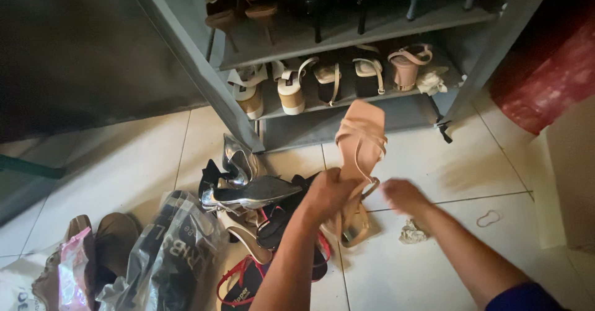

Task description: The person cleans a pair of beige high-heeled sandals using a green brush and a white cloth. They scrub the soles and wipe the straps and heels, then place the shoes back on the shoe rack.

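Note:
My left hand point(326, 193) grips a peach strappy heeled sandal point(359, 139) by its back part, holding it up off the floor with the toe pointing toward the shelf. A second peach sandal point(353, 225) lies on the floor just below that hand. My right hand point(403, 196) hovers to the right of the held sandal with fingers curled, holding nothing, above a small crumpled white scrap point(411, 232).
A grey shoe rack point(347, 109) stands ahead with several sandals and heels on its shelves. A pile of shoes lies on the tiled floor at left, including silver pointed heels point(248, 190), red-strapped sandals point(238, 286) and a plastic-wrapped bag point(167, 255). A red object point(551, 69) sits at right.

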